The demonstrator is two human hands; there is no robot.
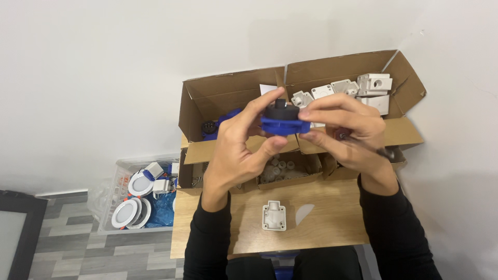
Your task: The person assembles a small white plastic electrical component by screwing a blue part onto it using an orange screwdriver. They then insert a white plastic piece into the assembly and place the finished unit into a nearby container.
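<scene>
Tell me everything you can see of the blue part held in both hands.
The blue part is a flat plastic-looking piece with a round black cap on top. It is held level above the cardboard boxes. The left hand pinches its left edge between thumb and fingers; the right hand grips its right edge. Its underside is hidden.

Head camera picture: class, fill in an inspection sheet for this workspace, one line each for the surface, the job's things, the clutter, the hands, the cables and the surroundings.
Surface: small wooden table set against a white wall.
Job's things: blue and black round part held up over the boxes; a dark-handled tool tucked in the right hand.
Clutter: white plastic housing lying on the table; open cardboard box with white plastic pieces; second cardboard box with blue parts; small tray of pale bits.
Hands: left hand and right hand both pinch the part.
Cables: nothing seen.
Surroundings: clear bin of round white lamps on a grey floor.
</scene>
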